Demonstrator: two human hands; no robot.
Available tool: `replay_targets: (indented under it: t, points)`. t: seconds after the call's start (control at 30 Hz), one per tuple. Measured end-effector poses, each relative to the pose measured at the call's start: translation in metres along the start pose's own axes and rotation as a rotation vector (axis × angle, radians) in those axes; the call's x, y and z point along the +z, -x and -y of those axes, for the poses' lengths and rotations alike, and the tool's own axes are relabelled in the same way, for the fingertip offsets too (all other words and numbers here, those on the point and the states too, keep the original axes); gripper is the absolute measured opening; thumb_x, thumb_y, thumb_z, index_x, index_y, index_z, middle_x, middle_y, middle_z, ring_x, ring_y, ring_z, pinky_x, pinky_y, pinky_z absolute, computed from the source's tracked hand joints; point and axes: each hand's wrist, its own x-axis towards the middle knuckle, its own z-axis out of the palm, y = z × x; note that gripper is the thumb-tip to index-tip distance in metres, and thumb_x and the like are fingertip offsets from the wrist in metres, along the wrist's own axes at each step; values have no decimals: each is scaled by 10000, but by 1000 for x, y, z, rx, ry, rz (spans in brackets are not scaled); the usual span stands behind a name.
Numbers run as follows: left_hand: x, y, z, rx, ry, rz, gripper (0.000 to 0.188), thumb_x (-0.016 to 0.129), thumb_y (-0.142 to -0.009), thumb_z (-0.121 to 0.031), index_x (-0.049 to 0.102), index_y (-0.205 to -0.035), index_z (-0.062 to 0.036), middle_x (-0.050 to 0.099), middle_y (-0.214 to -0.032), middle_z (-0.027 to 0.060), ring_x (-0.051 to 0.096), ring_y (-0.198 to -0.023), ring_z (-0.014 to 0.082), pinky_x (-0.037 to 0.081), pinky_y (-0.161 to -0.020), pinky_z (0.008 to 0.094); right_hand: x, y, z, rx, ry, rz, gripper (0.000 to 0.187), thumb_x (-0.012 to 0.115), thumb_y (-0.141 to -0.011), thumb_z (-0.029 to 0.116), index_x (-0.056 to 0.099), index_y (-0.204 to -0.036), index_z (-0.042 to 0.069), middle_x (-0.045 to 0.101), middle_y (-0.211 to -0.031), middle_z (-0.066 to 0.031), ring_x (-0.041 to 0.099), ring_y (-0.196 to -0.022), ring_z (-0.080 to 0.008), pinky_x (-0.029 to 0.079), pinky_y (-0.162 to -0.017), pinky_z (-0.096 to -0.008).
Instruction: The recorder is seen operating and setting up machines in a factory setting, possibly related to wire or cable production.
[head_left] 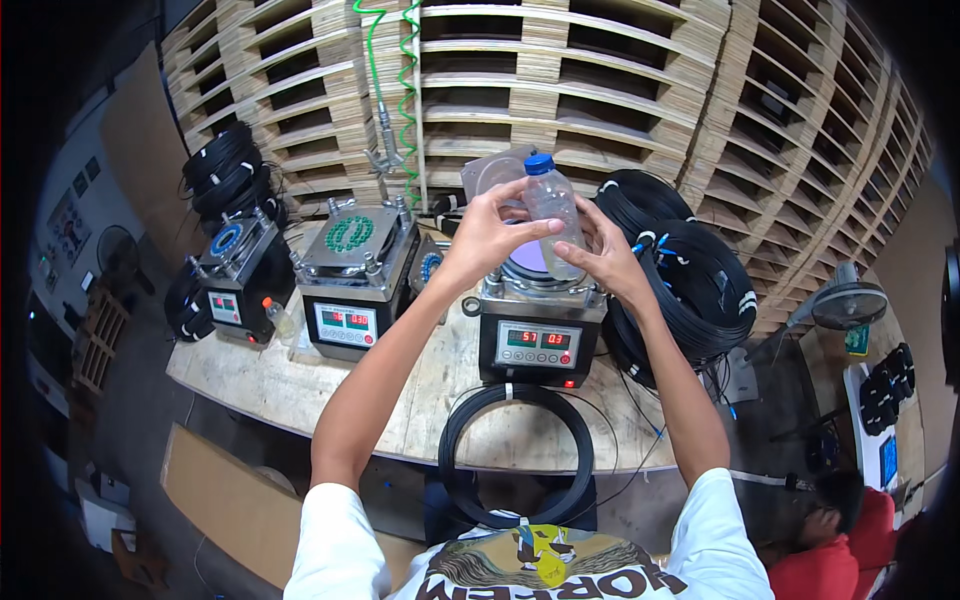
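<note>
White printed shirt (545, 560) nearest, lower centre, sleeves running up to both forearms. Stacked wooden pallets (535, 100) fill the upper frame. Below them, the wooden table (410, 420) spans the middle. Three machines stand on it: left machine (235, 275) bearing a blue ring, middle machine (345, 300) bearing a ring of green pieces, centre machine (540, 345) with a purple disc (525, 257) on top, all displays lit. Big black cable coils (700, 300) crowd centre right; a thinner coil (449, 445) lies across the table's front edge, lower centre.

Left hand (500, 235) and right hand (605, 255) both grip one clear bottle (553, 215), thumbs on its near side, just right of frame centre, above the centre machine. Bottle leans slightly, cap end up and left; blue cap (538, 163) on. Contents: cannot tell how much liquid, if any.

Judgement: step in hand is handling the bottle; next move calls for a steady two-handed hold, cap end kept up over the electronics.

Smallest container: orange-capped bottle (278, 318), left of centre, between left and middle machines; contents unclear.
</note>
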Motion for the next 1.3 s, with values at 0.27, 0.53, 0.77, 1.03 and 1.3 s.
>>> replay_targets:
  t: [0.27, 0.53, 0.77, 1.03, 1.3]
  points:
    - [-31, -8, 84, 19, -67, -552, 486, 788, -854, -243, 591, -1232, -9, 620, -948, 80, 653, -877, 166, 547, -747, 283, -66, -1, 22, 131, 851, 79, 663, 835, -753, 276, 596, -1333, 63, 658, -1232, -175, 626, -1153, -266, 479, -1004, -369]
    - [-46, -23, 170, -136, -170, -298, 441, 759, -869, -180, 642, -1253, 3, 736, -974, 88, 661, -822, 113, 516, -746, 287, -43, -52, 50, 331, 1551, 613, 638, 817, -699, 294, 653, -1294, 135, 714, -1099, -177, 676, -1040, -346, 535, -905, -430]
    - [-39, -29, 187, -91, -142, -311, 216, 709, -896, -98, 710, -1057, 46, 737, -791, 109, 622, -704, 72, 492, -663, 293, -2, -107, 46, 330, 1632, 885, 571, 805, -665, 222, 702, -1216, 117, 727, -1088, -142, 686, -1022, -320, 550, -846, -420]
    - [-38, -28, 180, -116, -197, -285, 215, 716, -890, -96, 706, -1047, 52, 744, -827, 151, 647, -733, 86, 504, -679, 306, 21, -157, 17, 321, 1700, 823, 595, 848, -640, 159, 705, -1218, 153, 728, -1082, -149, 686, -1023, -334, 554, -829, -428]
    - [-34, -29, 190, -74, -75, -299, 227, 706, -897, -86, 700, -1072, 59, 753, -880, 164, 680, -779, 112, 517, -718, 302, -46, -151, 4, 490, 1746, 846, 535, 859, -667, 174, 713, -1176, 93, 729, -1083, -130, 689, -1014, -314, 544, -833, -421]
